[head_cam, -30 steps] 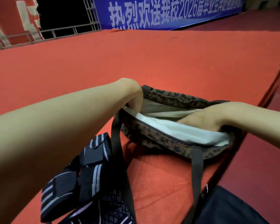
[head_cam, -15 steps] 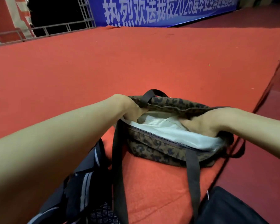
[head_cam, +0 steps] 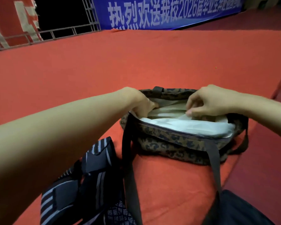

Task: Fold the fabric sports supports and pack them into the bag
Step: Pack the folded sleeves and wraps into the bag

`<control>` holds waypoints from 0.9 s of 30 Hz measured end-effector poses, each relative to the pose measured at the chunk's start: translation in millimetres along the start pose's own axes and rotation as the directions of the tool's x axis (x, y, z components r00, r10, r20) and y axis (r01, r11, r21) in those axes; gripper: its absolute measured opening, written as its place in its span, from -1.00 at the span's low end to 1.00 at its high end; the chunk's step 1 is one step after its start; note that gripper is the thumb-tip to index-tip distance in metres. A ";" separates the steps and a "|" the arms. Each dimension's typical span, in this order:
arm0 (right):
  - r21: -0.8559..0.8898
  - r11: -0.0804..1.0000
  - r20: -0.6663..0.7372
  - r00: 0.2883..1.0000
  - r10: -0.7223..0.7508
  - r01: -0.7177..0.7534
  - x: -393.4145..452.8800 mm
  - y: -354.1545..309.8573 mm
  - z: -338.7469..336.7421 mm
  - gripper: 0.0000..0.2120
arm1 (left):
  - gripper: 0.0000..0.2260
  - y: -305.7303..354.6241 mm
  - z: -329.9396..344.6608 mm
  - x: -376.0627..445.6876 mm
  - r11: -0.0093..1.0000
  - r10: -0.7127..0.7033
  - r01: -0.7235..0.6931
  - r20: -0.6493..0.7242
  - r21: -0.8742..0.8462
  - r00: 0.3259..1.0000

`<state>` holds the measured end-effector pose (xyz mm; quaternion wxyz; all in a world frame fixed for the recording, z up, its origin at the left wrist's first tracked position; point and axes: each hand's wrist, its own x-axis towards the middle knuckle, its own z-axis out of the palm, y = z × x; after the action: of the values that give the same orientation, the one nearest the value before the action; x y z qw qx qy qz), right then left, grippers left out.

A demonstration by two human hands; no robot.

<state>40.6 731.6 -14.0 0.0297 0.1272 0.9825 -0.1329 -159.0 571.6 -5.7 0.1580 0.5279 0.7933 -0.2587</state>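
Head view, read left to right. Fabric sports supports [head_cam: 88,172]: dark with grey stripes, lying in a loose heap on the red floor [head_cam: 136,62] at lower left, under the left forearm and just beside the near left corner of the bag [head_cam: 177,143]. The heap overlaps itself, so the count is uncertain; at least two pieces, none yet in the bag as far as can be seen. Their long axis runs roughly from near-left to far-right, towards the bag. Left hand [head_cam: 142,103]: at the bag's left end, fingers curled down over the rim, appearing to grip it. One bag, leopard-patterned, mouth open, long axis across the view, pale lining [head_cam: 185,125] showing; two dark straps trail towards the person. Right hand [head_cam: 206,103]: over the mouth, right of centre, fingers curled and pinching the pale lining. Judgement: both hands are on the bag, supports below and left of them, so the left hand is the nearer for the pick-up. One blue banner [head_cam: 169,12] stands at the far edge
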 end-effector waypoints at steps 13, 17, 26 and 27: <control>0.313 0.950 0.135 0.989 -0.059 0.014 13.0 21.0 48.6 -0.71 | -0.30 5.5 29.4 13.8 0.948 -0.009 0.043 0.109 -0.314 0.994; 0.232 0.968 0.286 0.958 0.022 -0.091 7.9 -8.5 12.3 -0.78 | -0.84 21.6 -4.1 -47.9 0.844 0.143 -0.119 0.005 -0.523 0.990; -0.155 0.980 -0.196 0.969 -0.150 0.121 6.6 -183.2 9.0 -0.81 | -0.79 -86.2 56.3 -169.4 0.734 -0.291 0.112 -0.162 -0.669 0.943; -0.093 0.981 -0.178 0.967 -0.184 0.170 10.7 -200.6 18.3 -0.79 | -0.78 -97.2 72.9 -176.9 0.722 -0.354 0.174 -0.142 -0.670 0.924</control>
<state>-21.0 542.3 18.3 -0.0691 0.0496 0.9928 -0.0847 -180.6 365.8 51.1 0.1855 0.3505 0.9143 0.0819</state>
